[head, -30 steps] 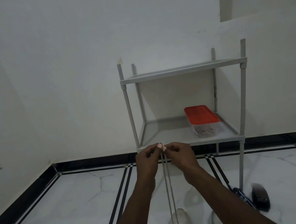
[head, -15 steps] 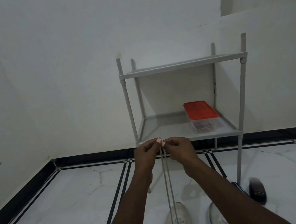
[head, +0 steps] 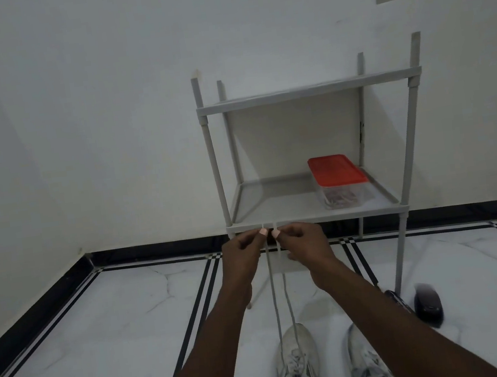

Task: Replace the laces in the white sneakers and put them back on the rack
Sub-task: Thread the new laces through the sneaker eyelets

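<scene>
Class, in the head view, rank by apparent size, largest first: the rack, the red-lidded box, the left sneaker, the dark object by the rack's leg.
1. rack
2. left sneaker, though nearness to the camera flatters it
3. red-lidded box
4. dark object

Both forearms are bare to the frame's edge, no sleeves, watch or rings showing; the left hand (head: 243, 252) and right hand (head: 303, 244) have pale pink-painted thumbnails

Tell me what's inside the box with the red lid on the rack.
Through the clear wall of the box, under its red lid, some small pale, pinkish things lie piled at the bottom. The view is too blurred to name them, and the lid hides everything from above.
</scene>
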`<state>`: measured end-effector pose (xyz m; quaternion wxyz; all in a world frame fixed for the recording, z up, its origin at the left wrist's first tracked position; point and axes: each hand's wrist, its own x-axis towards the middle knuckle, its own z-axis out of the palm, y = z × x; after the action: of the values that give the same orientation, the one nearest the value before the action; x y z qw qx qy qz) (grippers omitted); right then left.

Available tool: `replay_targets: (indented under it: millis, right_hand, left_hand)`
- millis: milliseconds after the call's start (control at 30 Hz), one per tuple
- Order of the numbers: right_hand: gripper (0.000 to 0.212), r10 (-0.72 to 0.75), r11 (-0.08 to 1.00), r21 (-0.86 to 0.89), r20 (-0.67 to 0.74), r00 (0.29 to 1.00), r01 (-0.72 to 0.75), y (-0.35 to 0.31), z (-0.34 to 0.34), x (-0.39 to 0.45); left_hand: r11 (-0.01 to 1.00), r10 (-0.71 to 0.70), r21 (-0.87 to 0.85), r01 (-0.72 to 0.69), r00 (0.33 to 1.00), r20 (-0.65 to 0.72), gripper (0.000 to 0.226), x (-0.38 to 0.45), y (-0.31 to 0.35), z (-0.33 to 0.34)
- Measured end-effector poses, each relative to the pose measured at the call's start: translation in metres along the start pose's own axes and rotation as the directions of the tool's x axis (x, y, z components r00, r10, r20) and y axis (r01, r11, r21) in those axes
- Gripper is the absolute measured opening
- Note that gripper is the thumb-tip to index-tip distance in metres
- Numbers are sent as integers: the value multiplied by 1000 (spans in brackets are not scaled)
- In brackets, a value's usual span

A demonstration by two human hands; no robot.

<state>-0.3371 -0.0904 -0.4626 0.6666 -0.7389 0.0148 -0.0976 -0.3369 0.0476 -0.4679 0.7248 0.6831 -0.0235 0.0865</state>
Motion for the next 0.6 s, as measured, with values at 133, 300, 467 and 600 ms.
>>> replay_targets:
  millis: [133, 300, 467, 600]
  right_hand:
    - [7, 50, 994, -93, -57, 997, -55, 37, -6, -4]
    - [8, 151, 960, -227, -71, 986, -163, 103, -21, -15]
    - [14, 229, 859, -461, -42, 972, -223, 164, -35, -29]
    - [13, 293, 755, -615, 9, 956, -226, 198, -37, -36]
  left_hand:
    - [996, -68, 65, 68, 998, -10, 16, -6, -40, -14]
    - [976, -164, 137, 171, 985, -57, 16, -19, -108, -30]
    - [940, -256, 198, 277, 958, -125, 9, -37, -168, -41]
    - [900, -321, 256, 352, 935, -153, 17, -49, -205, -48]
